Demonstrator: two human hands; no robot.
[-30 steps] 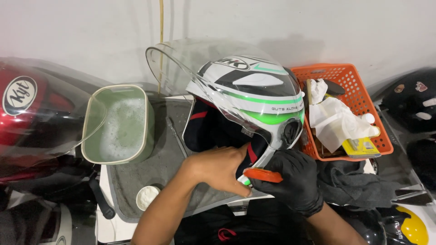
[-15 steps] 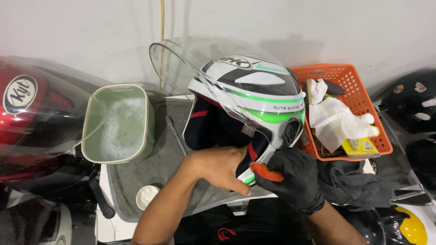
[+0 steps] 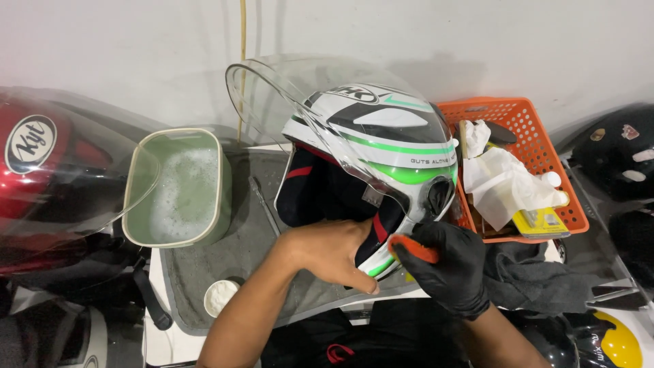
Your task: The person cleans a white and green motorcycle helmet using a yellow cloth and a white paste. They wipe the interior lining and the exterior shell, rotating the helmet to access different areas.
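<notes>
A white helmet (image 3: 381, 136) with green and black stripes and a raised clear visor (image 3: 286, 95) stands on a grey mat (image 3: 204, 272). My bare left hand (image 3: 327, 252) grips its lower front edge. My right hand (image 3: 449, 269), in a black glove, holds a small orange tool (image 3: 412, 247) against the helmet's lower side rim, just below the visor pivot.
A pale green tub (image 3: 178, 187) of soapy water sits left of the helmet. An orange basket (image 3: 524, 163) with white cloths and a bottle stands to the right. A red helmet (image 3: 48, 170) lies far left, dark helmets far right, a small white cup (image 3: 221, 296) on the mat.
The helmet has tipped back slightly and my gloved right hand with the orange tool has moved a little up along the lower rim.
</notes>
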